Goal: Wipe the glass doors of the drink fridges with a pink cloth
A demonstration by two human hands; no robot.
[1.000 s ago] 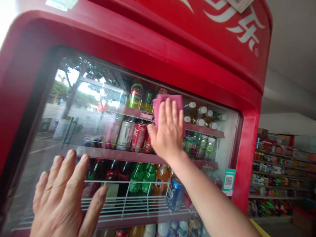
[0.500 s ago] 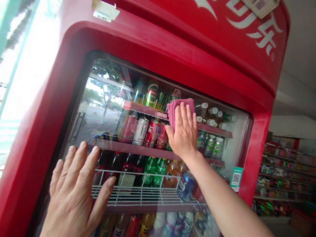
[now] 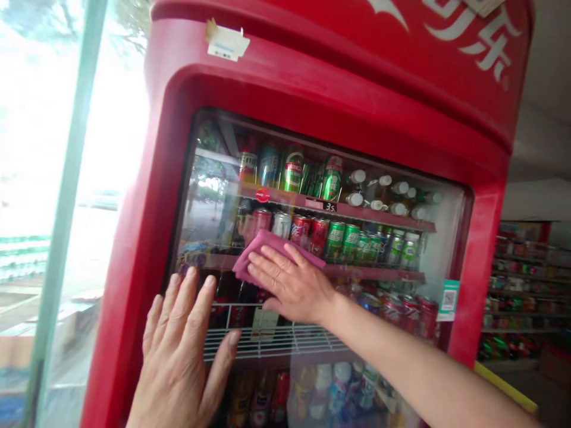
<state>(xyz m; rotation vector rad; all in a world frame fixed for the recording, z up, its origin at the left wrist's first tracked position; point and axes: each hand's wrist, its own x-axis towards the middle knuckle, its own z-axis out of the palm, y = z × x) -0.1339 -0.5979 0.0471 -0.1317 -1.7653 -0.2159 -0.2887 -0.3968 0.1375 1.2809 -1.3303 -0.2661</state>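
With its fingers flattened over a folded pink cloth [image 3: 254,245], my right hand [image 3: 289,279] holds it against the glass door [image 3: 450,238] of a red drinks fridge [image 3: 339,113]. The cloth covers part of the second shelf's cans from view. My left hand [image 3: 182,351] is open at the lower left, palm toward the glass and fingers spread, with nothing in it. Whether its palm touches the glass I cannot tell. Behind the door are green cans [image 3: 343,241], red cans [image 3: 401,312] and a white wire rack [image 3: 276,342].
A green QR-code sticker [image 3: 448,300] is on the door's right side. A small white label [image 3: 227,43] hangs at the fridge's upper left. Shelves of goods [image 3: 513,297] stand to the right. Bright daylight comes from beyond a pale green post [image 3: 71,196] on the left.
My right hand has swept the cloth down and to the left across the glass, and its fingers now point left. My left hand stays open and spread. The view has shifted slightly.
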